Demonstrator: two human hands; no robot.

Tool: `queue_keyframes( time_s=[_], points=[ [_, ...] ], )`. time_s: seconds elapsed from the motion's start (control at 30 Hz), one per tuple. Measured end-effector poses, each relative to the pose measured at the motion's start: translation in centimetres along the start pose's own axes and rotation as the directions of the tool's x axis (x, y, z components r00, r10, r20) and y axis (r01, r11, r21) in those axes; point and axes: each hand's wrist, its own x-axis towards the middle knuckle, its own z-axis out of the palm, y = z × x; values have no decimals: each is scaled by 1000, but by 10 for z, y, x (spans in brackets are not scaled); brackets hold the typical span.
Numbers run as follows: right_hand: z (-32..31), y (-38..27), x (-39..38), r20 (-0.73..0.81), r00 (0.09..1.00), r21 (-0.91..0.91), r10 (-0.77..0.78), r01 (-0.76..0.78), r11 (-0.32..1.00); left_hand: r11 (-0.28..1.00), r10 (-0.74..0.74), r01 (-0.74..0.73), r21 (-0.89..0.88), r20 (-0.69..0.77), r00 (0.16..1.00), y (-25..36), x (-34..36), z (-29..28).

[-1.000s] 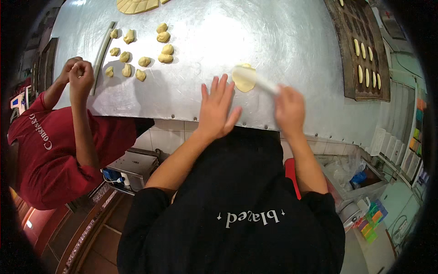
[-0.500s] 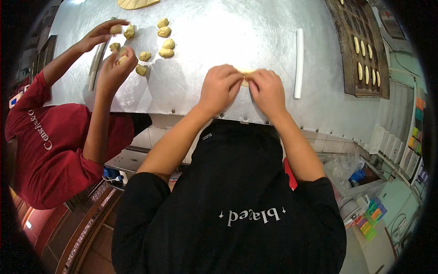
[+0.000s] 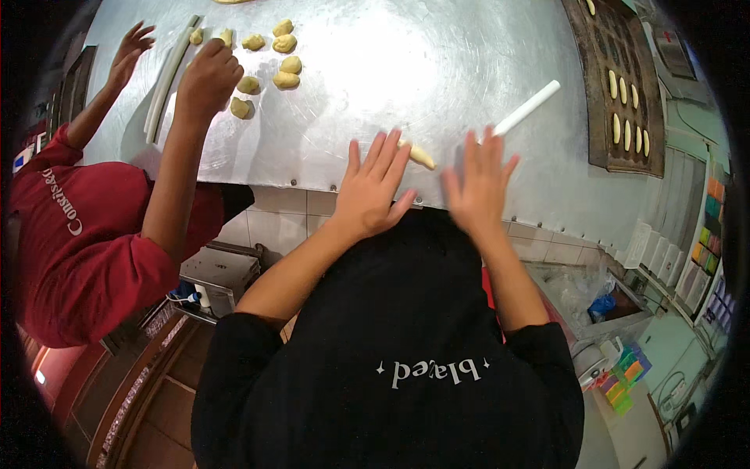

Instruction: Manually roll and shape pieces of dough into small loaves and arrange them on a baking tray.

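A small tapered roll of dough (image 3: 418,155) lies on the metal table near its front edge, between my two hands. My left hand (image 3: 373,181) is flat with its fingers spread, its fingertips beside the roll's left end. My right hand (image 3: 481,186) is also open, slightly blurred, to the right of the roll and apart from it. Just past its fingertips lies a white rolling pin (image 3: 530,107), slanting away to the right; whether the fingers touch it I cannot tell.
A co-worker in a red shirt (image 3: 101,234) works at my left, one hand (image 3: 209,76) over several dough lumps (image 3: 283,44). Two long pale rods (image 3: 168,86) lie there. At the far right a dark baking tray (image 3: 598,94) holds several shaped dough rolls (image 3: 616,129).
Both my hands have let go of the dough and opened, the right moving nearer me. The rolling pin has swung from upright to slanted. The co-worker's hands have moved apart.
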Motion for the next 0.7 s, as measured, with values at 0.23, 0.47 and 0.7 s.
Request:
queue_keyframes(
  time_s=[0.23, 0.47, 0.7],
  points=[
    [-7, 105, 43, -135, 990, -27, 51, -55, 998, 999, 4, 0, 51, -71, 997, 16, 47, 34],
    [-18, 129, 45, -152, 986, -145, 64, -86, 986, 980, -63, 80, 181, -96, 993, 25, 109, 40],
    [-24, 52, 47, -195, 979, 278, -66, 120, 953, 910, -236, 49, -412, -418, 877, -16, 179, -30]
  ],
)
